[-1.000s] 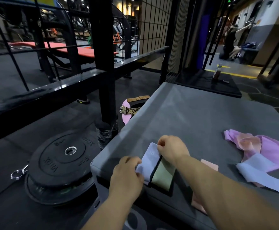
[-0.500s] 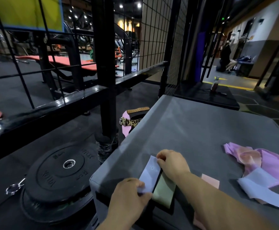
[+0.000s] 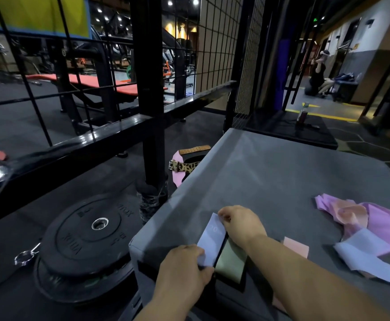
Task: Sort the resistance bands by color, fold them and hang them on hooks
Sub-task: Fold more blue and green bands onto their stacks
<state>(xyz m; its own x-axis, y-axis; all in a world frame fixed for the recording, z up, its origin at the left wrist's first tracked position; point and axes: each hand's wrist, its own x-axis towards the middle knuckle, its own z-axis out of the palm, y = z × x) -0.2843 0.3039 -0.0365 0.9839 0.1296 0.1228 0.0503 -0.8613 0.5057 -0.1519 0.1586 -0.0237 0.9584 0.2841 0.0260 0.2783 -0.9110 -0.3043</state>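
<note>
The folded lavender band point(image 3: 212, 239) is held flat at the near left corner of the bench point(image 3: 270, 177), its near end pinched in the grip of the left hand point(image 3: 184, 269) and its far end in the grip of the right hand point(image 3: 240, 224). A green band point(image 3: 232, 262) is laid just beside it, a pink band point(image 3: 297, 249) further right, and a loose pile point(image 3: 370, 225) well apart.
</note>
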